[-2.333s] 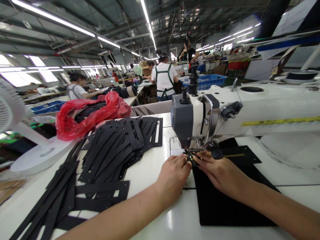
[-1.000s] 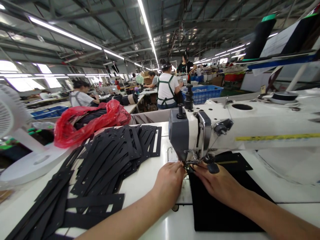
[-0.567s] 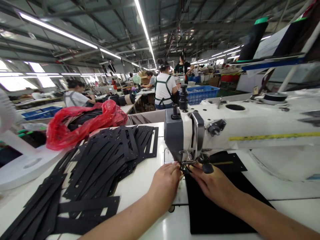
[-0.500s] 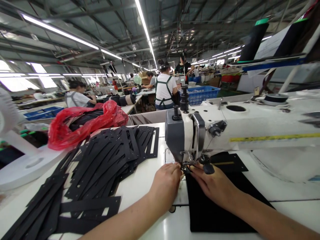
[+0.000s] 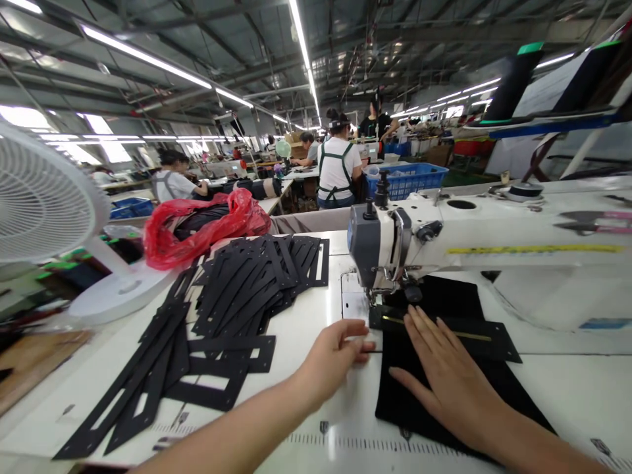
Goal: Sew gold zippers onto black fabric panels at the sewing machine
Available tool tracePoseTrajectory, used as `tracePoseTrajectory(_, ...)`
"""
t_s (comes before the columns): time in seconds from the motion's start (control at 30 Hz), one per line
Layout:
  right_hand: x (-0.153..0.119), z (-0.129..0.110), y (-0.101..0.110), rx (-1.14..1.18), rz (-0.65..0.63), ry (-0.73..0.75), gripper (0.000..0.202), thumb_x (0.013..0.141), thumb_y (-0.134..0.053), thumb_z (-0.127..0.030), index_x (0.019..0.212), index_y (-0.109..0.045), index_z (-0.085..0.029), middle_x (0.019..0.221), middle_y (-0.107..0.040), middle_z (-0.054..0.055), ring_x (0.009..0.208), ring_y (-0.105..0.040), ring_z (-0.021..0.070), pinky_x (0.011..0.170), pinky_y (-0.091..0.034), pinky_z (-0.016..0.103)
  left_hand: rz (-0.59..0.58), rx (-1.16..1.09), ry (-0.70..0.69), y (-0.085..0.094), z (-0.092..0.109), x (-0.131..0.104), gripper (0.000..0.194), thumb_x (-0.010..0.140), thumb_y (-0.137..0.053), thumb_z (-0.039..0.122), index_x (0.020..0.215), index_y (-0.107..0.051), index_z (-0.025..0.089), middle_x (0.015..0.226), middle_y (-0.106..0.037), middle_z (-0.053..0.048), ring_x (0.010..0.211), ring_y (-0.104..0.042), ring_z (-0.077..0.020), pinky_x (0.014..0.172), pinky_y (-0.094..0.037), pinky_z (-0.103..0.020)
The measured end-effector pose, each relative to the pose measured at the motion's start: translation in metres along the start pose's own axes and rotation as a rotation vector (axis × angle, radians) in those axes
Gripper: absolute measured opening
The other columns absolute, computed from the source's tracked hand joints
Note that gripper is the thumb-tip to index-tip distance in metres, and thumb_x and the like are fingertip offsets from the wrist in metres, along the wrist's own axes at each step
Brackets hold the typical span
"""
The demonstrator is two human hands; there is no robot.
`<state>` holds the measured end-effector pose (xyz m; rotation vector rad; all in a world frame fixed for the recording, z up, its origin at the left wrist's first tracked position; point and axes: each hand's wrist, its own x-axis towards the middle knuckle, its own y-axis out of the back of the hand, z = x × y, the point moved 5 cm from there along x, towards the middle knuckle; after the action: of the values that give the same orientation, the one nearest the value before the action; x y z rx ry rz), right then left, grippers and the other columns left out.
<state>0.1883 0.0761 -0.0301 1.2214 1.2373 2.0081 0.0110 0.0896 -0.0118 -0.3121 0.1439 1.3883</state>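
A black fabric panel (image 5: 409, 395) lies on the sewing table under the head of a white sewing machine (image 5: 424, 250). Across it runs a black strip (image 5: 506, 342) with a gold zipper (image 5: 474, 336) showing in its slot; the strip's left end is by the presser foot. My right hand (image 5: 439, 375) rests flat on the panel and strip, fingers stretched out. Just left of the strip's end is my left hand (image 5: 338, 355), its fingers loosely bent and apart, with nothing visible in them. The right palm hides part of the panel.
Many black slotted strips (image 5: 241, 283) are heaped on the left of the table. Behind them sits a red plastic bag (image 5: 197, 227), with a white fan (image 5: 106, 263) beside it. Other people work beyond, near a blue basket (image 5: 409, 179).
The panel and strip have turned, bringing the zipper out in front of the presser foot. My right hand has flattened onto them, and my left has drawn away from the needle. The view has shifted.
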Motion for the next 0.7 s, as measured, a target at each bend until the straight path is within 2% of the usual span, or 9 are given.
tracePoseTrajectory(0.13,0.008,0.016,-0.013,0.026,-0.093,-0.066,0.084,0.083,-0.029,-0.069,0.132,-0.043,-0.002,0.14,-0.035,0.018,0.13,-0.033,0.0287,0.104,-0.034,0.047,0.047,-0.102,0.057,-0.003,0.007,0.002,0.016,0.084,-0.053,0.003,0.099,-0.057,0.007,0.111,-0.059,-0.018,0.09,-0.065,-0.0209,0.083,-0.05,-0.035)
tracePoseTrajectory(0.27,-0.005,0.026,-0.009,-0.04,-0.014,-0.119,0.086,0.084,-0.026,-0.069,0.128,-0.047,0.001,0.137,-0.04,0.02,0.126,-0.039,0.0307,0.1,-0.037,0.048,0.021,-0.16,0.065,-0.006,0.005,0.001,0.015,0.086,-0.054,0.007,0.101,-0.055,0.006,0.11,-0.059,-0.02,0.089,-0.065,-0.0207,0.083,-0.049,-0.035)
tracePoseTrajectory(0.4,-0.039,0.003,0.016,-0.103,0.084,-0.024,0.081,0.082,-0.034,-0.067,0.129,-0.045,-0.001,0.137,-0.04,0.018,0.125,-0.041,0.0295,0.097,-0.039,0.047,-0.068,-0.22,0.09,-0.017,-0.001,-0.001,0.018,0.083,-0.062,0.016,0.098,-0.055,0.008,0.108,-0.06,-0.017,0.087,-0.065,-0.0189,0.08,-0.05,-0.032)
tracePoseTrajectory(0.53,-0.066,-0.03,0.045,-0.098,0.11,0.062,0.087,0.08,-0.043,-0.062,0.14,-0.025,-0.001,0.14,-0.036,0.019,0.129,-0.036,0.0287,0.097,-0.037,0.046,-0.188,-0.2,0.144,-0.036,-0.009,-0.001,0.027,0.071,-0.075,0.029,0.08,-0.062,0.006,0.083,-0.065,-0.012,0.067,-0.061,-0.0134,0.062,-0.046,-0.024)
tracePoseTrajectory(0.63,-0.073,-0.045,0.06,-0.06,0.103,0.092,0.09,0.08,-0.045,-0.059,0.143,-0.016,-0.003,0.141,-0.034,0.019,0.129,-0.035,0.0296,0.098,-0.035,0.046,-0.208,-0.153,0.139,-0.04,-0.013,-0.006,0.033,0.056,-0.084,0.02,0.079,-0.066,0.005,0.067,-0.064,-0.005,0.055,-0.055,-0.0091,0.056,-0.042,-0.021)
tracePoseTrajectory(0.7,-0.076,-0.048,0.065,-0.022,0.099,0.096,0.086,0.081,-0.046,-0.056,0.144,-0.016,-0.005,0.142,-0.033,0.018,0.13,-0.034,0.0299,0.098,-0.035,0.046,-0.185,-0.15,0.112,-0.032,-0.011,-0.012,0.035,0.052,-0.084,0.018,0.079,-0.066,0.007,0.066,-0.064,-0.002,0.057,-0.056,-0.0094,0.06,-0.043,-0.022)
